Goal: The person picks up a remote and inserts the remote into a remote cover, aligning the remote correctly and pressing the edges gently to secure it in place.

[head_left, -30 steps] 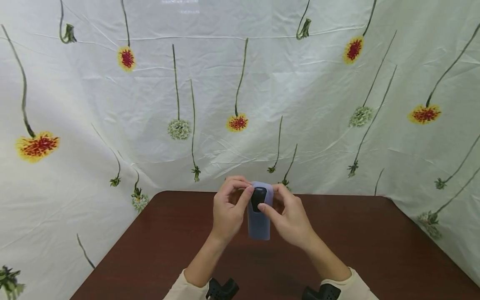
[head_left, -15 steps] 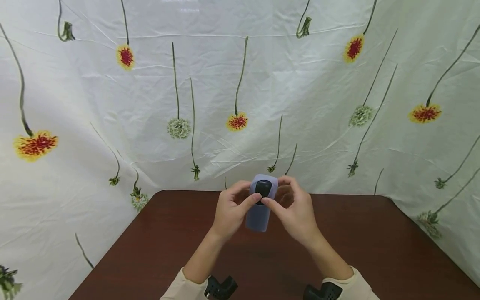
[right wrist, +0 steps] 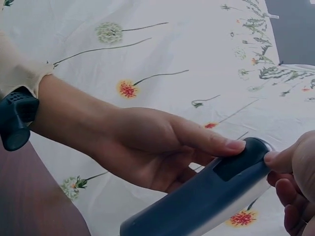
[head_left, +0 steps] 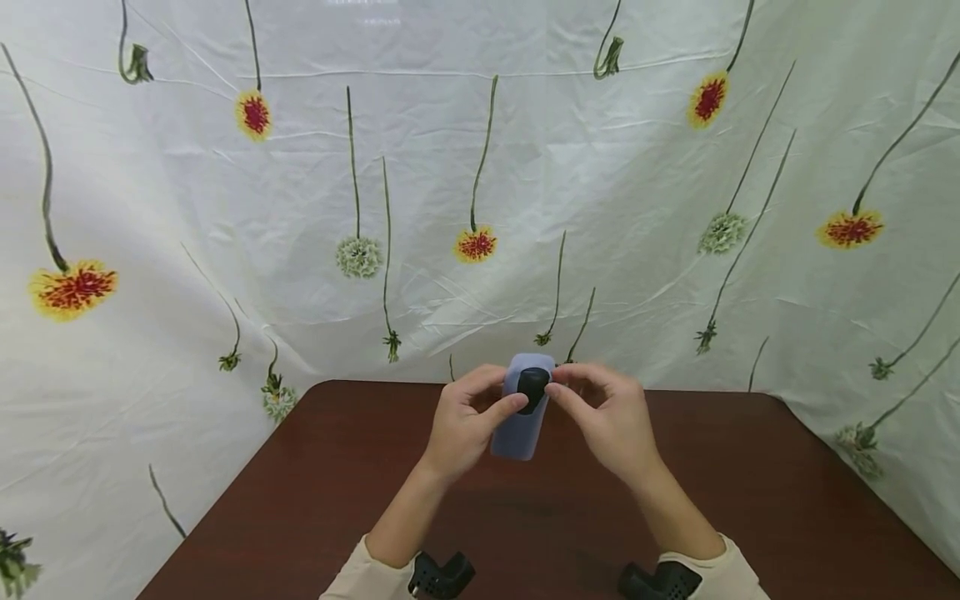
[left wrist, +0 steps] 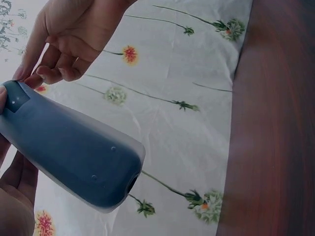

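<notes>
A long lavender-blue sleeve (head_left: pixel 517 437) is held up over the table, slightly tilted. Its opening near the top shows a glossy black piece (head_left: pixel 533 385). My left hand (head_left: pixel 461 429) grips the sleeve from the left, thumb lying on the black piece's lower edge and fingers behind. From the right, my right hand (head_left: pixel 611 421) pinches the upper edge between thumb and index fingertip, beside the black piece. In the left wrist view the sleeve's smooth side (left wrist: pixel 74 142) shows, with small dots and a dark slot near its end. The right wrist view shows the left thumb (right wrist: pixel 231 146) on the black piece.
Below the hands spreads a dark red-brown table (head_left: pixel 360 500). A white cloth (head_left: pixel 427 183) printed with flowers hangs behind and at both sides. Black wrist cameras (head_left: pixel 442 575) sit at both cuffs.
The sleeve has risen a little and tilted, its top leaning right. My left thumb has moved down onto the black piece. My right thumb has slid off its front to the right edge.
</notes>
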`<action>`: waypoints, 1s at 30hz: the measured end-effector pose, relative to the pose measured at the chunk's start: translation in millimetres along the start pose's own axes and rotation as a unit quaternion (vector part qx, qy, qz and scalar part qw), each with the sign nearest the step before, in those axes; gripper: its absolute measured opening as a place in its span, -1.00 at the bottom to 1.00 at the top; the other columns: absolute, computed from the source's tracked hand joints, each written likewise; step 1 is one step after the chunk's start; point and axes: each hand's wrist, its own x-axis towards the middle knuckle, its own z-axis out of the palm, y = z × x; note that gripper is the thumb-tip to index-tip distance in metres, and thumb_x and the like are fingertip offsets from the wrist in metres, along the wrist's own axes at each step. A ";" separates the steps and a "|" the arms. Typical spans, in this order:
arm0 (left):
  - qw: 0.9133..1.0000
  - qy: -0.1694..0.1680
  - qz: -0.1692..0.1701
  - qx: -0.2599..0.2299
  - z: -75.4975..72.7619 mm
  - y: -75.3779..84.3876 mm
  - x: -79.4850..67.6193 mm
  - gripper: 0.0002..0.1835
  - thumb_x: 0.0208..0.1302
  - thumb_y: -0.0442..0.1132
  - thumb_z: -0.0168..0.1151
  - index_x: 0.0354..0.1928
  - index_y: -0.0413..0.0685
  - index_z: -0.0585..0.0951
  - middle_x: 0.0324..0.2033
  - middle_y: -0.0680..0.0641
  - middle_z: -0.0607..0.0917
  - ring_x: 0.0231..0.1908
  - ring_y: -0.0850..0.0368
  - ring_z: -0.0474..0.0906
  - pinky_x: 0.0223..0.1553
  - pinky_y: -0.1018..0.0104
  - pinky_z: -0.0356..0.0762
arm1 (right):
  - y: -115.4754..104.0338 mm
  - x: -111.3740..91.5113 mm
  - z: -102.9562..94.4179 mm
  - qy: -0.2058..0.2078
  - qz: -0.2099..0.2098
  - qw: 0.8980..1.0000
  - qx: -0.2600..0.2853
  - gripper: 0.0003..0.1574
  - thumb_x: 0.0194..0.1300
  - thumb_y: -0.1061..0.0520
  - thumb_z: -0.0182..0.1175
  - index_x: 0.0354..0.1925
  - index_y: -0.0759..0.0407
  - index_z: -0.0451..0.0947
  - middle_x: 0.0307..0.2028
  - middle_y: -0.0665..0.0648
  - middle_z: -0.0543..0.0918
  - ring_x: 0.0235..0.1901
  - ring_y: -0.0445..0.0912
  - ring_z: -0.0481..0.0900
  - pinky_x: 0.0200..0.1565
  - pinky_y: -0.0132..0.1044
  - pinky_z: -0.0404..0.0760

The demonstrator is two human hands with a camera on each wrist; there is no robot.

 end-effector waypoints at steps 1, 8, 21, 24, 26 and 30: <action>1.000 -0.003 0.000 -0.003 -0.3 -0.5 -0.4 -0.78 0.34 -0.45 0.38 0.00 -0.22 0.73 -0.17 -0.13 0.69 -0.23 -0.02 0.67 -0.23 0.25 0.66 | -0.7 0.2 -1.5 -0.007 0.009 1.000 0.000 -0.79 0.21 0.34 0.49 -0.15 0.20 0.79 -0.38 -0.04 0.68 -0.46 -0.10 0.53 -0.42 -0.38 0.53; 1.000 -0.012 -0.005 -0.010 -3.2 -3.1 -2.6 -0.77 0.34 -0.43 0.39 0.02 -0.25 0.73 -0.16 -0.15 0.71 -0.22 -0.02 0.67 -0.23 0.24 0.66 | -4.1 2.4 -6.0 -0.030 0.034 0.999 0.006 -0.85 0.23 0.34 0.47 -0.19 0.21 0.81 -0.30 -0.02 0.76 -0.33 -0.09 0.62 -0.30 -0.36 0.61; 1.000 -0.004 -0.016 -0.008 -1.6 -6.7 -4.3 -0.77 0.31 -0.39 0.44 -0.01 -0.23 0.75 -0.19 -0.13 0.72 -0.26 0.01 0.68 -0.26 0.21 0.68 | -0.2 1.6 -2.7 -0.015 0.002 0.999 -0.037 -0.88 0.29 0.38 0.41 -0.22 0.23 0.78 -0.37 -0.02 0.72 -0.51 -0.13 0.53 -0.46 -0.34 0.53; 1.000 -0.002 -0.015 -0.002 0.8 -7.9 -4.0 -0.76 0.31 -0.39 0.43 0.00 -0.21 0.75 -0.19 -0.11 0.72 -0.26 0.01 0.69 -0.25 0.21 0.69 | 0.5 1.0 -1.8 -0.002 -0.015 0.999 -0.052 -0.88 0.30 0.39 0.40 -0.23 0.22 0.77 -0.37 -0.02 0.73 -0.53 -0.14 0.51 -0.49 -0.35 0.51; 1.000 -0.004 -0.014 0.009 2.3 -9.1 -4.4 -0.76 0.32 -0.38 0.43 0.02 -0.19 0.75 -0.19 -0.10 0.72 -0.25 0.01 0.69 -0.25 0.20 0.69 | 0.9 0.7 -0.8 0.010 -0.022 0.998 -0.060 -0.88 0.30 0.39 0.39 -0.25 0.22 0.76 -0.38 0.00 0.73 -0.55 -0.14 0.49 -0.52 -0.36 0.46; 0.999 -0.005 -0.018 0.026 4.1 -10.8 -6.2 -0.74 0.33 -0.37 0.42 0.04 -0.16 0.74 -0.18 -0.07 0.71 -0.24 0.00 0.69 -0.26 0.18 0.69 | 2.6 0.1 2.8 0.026 -0.029 0.997 -0.073 -0.88 0.30 0.41 0.38 -0.29 0.23 0.73 -0.43 0.01 0.70 -0.58 -0.15 0.45 -0.56 -0.36 0.43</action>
